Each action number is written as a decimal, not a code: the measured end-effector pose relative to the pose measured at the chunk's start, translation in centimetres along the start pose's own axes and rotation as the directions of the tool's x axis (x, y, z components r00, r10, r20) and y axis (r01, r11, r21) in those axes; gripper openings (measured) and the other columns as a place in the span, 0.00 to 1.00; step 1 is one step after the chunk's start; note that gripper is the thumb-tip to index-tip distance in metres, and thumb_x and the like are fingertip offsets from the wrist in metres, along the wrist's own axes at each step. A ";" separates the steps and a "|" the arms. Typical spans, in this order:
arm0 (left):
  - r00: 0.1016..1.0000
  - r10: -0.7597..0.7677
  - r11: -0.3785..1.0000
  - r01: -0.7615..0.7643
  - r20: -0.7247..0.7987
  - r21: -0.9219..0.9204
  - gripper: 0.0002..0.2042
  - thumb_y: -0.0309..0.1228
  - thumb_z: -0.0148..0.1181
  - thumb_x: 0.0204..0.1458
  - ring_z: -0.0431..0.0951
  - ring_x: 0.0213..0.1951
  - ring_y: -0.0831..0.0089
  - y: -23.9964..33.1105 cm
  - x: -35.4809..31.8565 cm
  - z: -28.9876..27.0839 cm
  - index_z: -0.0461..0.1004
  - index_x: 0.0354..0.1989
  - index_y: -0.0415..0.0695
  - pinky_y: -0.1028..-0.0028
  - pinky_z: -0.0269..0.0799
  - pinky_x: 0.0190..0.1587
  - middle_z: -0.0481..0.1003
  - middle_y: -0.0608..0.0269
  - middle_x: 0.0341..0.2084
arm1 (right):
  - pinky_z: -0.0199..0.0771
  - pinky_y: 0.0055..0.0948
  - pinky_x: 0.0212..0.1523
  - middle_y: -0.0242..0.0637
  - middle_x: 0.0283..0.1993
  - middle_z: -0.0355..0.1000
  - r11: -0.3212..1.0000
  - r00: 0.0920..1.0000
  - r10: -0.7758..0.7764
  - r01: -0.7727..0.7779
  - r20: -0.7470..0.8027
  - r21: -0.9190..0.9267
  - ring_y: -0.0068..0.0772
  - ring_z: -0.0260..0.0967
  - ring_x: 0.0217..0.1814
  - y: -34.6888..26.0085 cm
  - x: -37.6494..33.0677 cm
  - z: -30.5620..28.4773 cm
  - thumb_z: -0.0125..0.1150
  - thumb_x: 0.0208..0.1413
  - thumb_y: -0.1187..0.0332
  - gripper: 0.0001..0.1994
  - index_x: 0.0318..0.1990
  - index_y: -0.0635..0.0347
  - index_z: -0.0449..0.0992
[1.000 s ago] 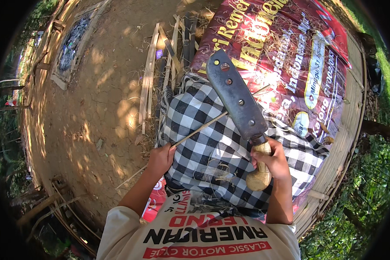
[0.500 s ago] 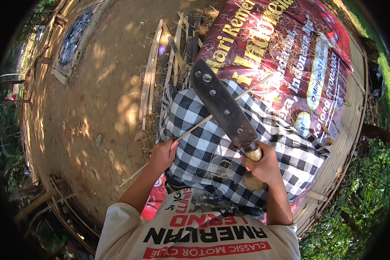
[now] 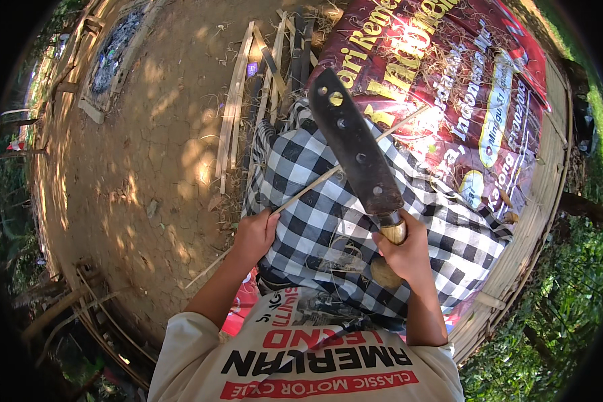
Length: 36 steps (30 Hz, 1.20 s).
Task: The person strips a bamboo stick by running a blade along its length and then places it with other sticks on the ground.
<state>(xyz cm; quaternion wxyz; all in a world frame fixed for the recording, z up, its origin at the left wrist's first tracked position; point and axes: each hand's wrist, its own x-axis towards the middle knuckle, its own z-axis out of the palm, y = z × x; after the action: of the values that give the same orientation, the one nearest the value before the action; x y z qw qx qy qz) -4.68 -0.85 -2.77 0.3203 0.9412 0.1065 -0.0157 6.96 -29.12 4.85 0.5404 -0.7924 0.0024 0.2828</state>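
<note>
My left hand [image 3: 254, 236] is closed round a thin bamboo stick [image 3: 301, 193], which slants from lower left to upper right across my lap. In my right hand [image 3: 410, 249] is the wooden handle of a broad, dark machete [image 3: 356, 147] with several holes along its blade. The handle's rounded butt shows below the hand. The blade points away from me and crosses over the stick; whether they touch I cannot tell. Beneath both lies a black-and-white checked cloth [image 3: 295, 157] covering my legs, with a few fine shavings on it.
Long split wood strips [image 3: 233, 100] lie on the bare earth ahead, left of a dark red printed banner [image 3: 442, 144] strewn with curly shavings. A framed ash pit [image 3: 117, 53] sits at the far left. Along the right runs a bamboo platform edge [image 3: 546, 194], with greenery beyond.
The machete has moved away from me and slightly right, its blade now more upright. My left hand and the stick have hardly moved.
</note>
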 end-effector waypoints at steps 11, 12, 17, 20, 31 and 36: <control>1.000 0.018 1.000 -0.018 0.010 0.009 0.13 0.33 0.53 0.57 0.73 0.18 0.47 -0.2 0.3 0.0 0.69 0.26 0.37 0.57 0.66 0.21 0.69 0.44 0.13 | 0.62 0.20 0.18 0.31 0.20 0.69 0.993 0.997 0.037 -0.030 -0.066 0.118 0.16 0.64 0.18 0.6 1.3 -1.7 0.65 0.47 0.78 0.09 0.35 0.68 0.72; 1.000 0.007 1.000 -0.006 0.017 -0.010 0.13 0.33 0.53 0.57 0.73 0.18 0.47 -0.2 0.4 0.0 0.69 0.25 0.37 0.57 0.66 0.21 0.69 0.43 0.13 | 0.63 0.20 0.18 0.32 0.20 0.69 0.994 0.997 0.030 -0.022 -0.073 0.110 0.16 0.64 0.18 0.2 1.4 -2.2 0.65 0.47 0.78 0.09 0.36 0.69 0.72; 0.999 -0.019 0.999 0.018 0.050 0.029 0.13 0.32 0.52 0.58 0.73 0.18 0.46 -0.2 0.5 -0.3 0.69 0.25 0.37 0.57 0.65 0.20 0.69 0.43 0.13 | 0.63 0.22 0.20 0.33 0.21 0.70 0.999 0.993 -0.034 0.036 -0.110 0.022 0.18 0.64 0.19 2.6 1.7 -1.4 0.63 0.45 0.79 0.11 0.38 0.69 0.72; 0.998 0.005 0.998 -0.009 0.069 0.061 0.13 0.33 0.52 0.58 0.73 0.19 0.46 0.1 0.5 -0.8 0.69 0.24 0.37 0.57 0.66 0.21 0.69 0.43 0.14 | 0.63 0.23 0.21 0.34 0.21 0.69 0.996 0.999 0.038 -0.035 -0.035 0.078 0.18 0.63 0.19 1.0 1.4 -3.0 0.63 0.42 0.79 0.13 0.38 0.69 0.72; 1.000 0.006 0.988 -0.009 0.019 0.156 0.13 0.35 0.52 0.58 0.72 0.19 0.46 0.0 0.4 -0.1 0.70 0.26 0.38 0.56 0.65 0.21 0.69 0.44 0.14 | 0.70 0.29 0.32 0.40 0.26 0.73 0.998 1.000 0.008 -0.010 0.027 0.067 0.27 0.68 0.27 2.5 1.5 -3.1 0.65 0.39 0.77 0.16 0.40 0.71 0.72; 1.000 -0.009 0.995 0.007 0.020 0.096 0.14 0.37 0.49 0.60 0.73 0.19 0.45 -0.1 0.3 0.4 0.71 0.29 0.38 0.55 0.66 0.21 0.69 0.43 0.15 | 0.65 0.24 0.19 0.32 0.21 0.69 0.967 0.997 0.081 -0.077 -0.004 0.243 0.21 0.65 0.18 1.4 1.7 -2.6 0.60 0.43 0.82 0.11 0.37 0.69 0.71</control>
<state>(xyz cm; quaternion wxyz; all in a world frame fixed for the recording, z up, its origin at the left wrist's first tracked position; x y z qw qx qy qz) -4.38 -0.92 -3.21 0.2756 0.9549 0.1062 -0.0314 9.10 -31.36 3.56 0.6217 -0.7215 0.0722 0.2962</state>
